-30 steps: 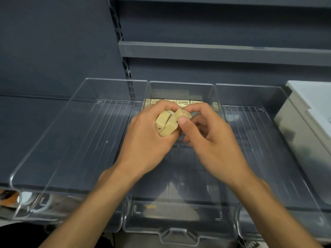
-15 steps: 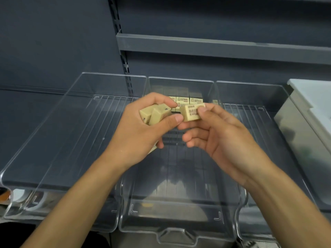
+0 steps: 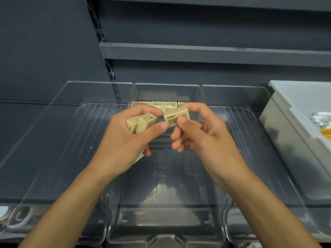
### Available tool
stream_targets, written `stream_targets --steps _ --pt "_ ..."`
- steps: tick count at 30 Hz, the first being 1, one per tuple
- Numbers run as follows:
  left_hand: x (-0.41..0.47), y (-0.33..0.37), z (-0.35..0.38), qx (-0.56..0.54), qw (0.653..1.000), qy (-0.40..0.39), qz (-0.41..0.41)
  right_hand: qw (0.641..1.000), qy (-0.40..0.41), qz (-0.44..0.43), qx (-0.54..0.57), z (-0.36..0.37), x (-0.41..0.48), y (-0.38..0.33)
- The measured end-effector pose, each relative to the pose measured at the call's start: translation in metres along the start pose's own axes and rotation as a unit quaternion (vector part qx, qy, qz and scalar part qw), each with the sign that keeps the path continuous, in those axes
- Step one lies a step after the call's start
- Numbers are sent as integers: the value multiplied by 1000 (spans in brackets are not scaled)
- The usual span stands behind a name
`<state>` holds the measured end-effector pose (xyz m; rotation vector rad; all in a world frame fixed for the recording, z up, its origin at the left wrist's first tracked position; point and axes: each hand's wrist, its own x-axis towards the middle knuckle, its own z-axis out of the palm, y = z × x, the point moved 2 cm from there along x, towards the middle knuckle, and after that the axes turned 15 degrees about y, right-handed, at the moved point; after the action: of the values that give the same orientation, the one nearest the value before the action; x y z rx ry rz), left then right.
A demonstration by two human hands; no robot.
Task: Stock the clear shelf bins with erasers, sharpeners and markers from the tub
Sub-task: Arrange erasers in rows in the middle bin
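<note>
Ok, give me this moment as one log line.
left hand: holds spare erasers | right hand: pinches single eraser | middle bin: eraser row at back | tub: far right

Dark grey metal shelving point(image 3: 206, 53) against a dark grey back panel point(image 3: 44, 42).

dim shelf, soft light from above

i see a dim, even scene against dark panels. pale glare streaks the front lips of the clear bins point(image 3: 161, 213), and a soft shadow blots the grey tub point(image 3: 286, 140) wall. print on the erasers point(image 3: 176, 116) reads soft. lines splay and smear toward the lower corners.
</note>
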<state>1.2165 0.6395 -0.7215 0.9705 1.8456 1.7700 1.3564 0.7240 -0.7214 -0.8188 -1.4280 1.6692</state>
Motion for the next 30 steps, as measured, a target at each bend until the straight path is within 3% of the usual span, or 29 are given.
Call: stream_targets --steps 8,12,16,25,30 --pt "-2 2 1 0 1000 -28 -12 999 -8 23 26 -2 1 2" --pt "-6 6 4 14 996 -85 -6 999 -4 -18 -50 -1 2 2" --pt "-6 5 5 23 996 -84 6 995 -42 -2 -92 1 0 4" --pt "-3 -4 9 43 997 -70 5 992 52 -66 -92 -5 4 7" --pt "-1 -7 8 66 997 -44 8 970 68 -130 -196 -15 11 -1"
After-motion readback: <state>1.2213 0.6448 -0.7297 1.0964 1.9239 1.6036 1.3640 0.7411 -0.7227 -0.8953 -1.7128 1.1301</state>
